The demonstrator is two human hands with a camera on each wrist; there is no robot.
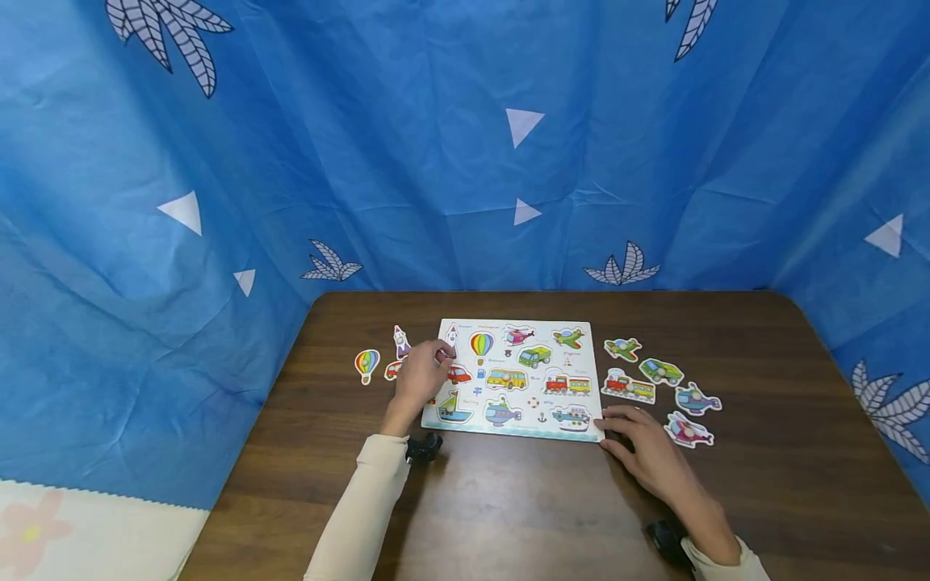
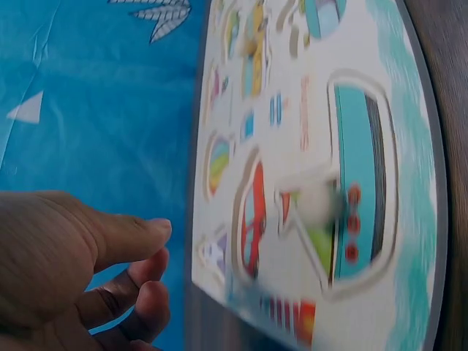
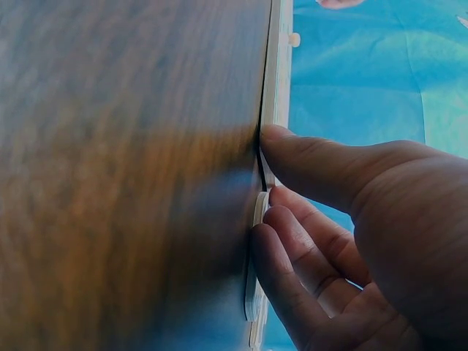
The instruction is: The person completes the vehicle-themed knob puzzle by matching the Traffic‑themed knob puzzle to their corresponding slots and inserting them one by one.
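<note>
A white vehicle puzzle board (image 1: 534, 407) lies on the table between both hands. My left hand (image 1: 421, 373) hovers at the board's left side by the rocket and red car pictures. In the left wrist view, its thumb and loosely bent fingers have nothing between them. A sailboat piece (image 2: 358, 168) with a round knob and a bus piece (image 1: 507, 378) sit in the board. My right hand (image 1: 643, 448) touches the board's near right corner, thumb at the front edge, fingers loosely bent.
Left of the board lie a balloon piece (image 1: 366, 365), a rocket piece (image 1: 401, 343) and a partly hidden red car piece (image 1: 393, 370). To the right lie plane (image 1: 622, 349), truck (image 1: 661, 371), train (image 1: 628, 387), airship (image 1: 697, 399) and helicopter (image 1: 689, 430) pieces. A blue curtain (image 1: 465, 161) hangs behind.
</note>
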